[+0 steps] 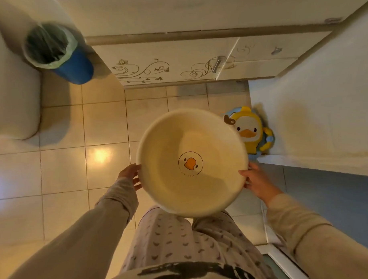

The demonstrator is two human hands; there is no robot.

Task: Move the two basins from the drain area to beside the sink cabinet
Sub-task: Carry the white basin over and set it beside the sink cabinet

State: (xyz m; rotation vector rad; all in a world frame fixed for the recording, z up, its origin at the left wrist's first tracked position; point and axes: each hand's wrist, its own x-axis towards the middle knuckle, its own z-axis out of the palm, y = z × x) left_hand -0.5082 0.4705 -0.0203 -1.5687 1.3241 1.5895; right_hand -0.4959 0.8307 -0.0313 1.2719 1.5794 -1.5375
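Beige floor tiles (61,127) fill the bathroom view below a flower-patterned sink cabinet (166,64). Both hands clasp a cream basin (192,162) by its rim, held above the floor: left hand (130,175) on the left edge, right hand (256,181) on the right. A duck-printed basin (250,135) leans against the wall just beyond; a lined blue bin (57,54) stands far left.

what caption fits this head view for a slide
Both hands, left hand and right hand, hold a cream duck-print basin above the tiled floor.
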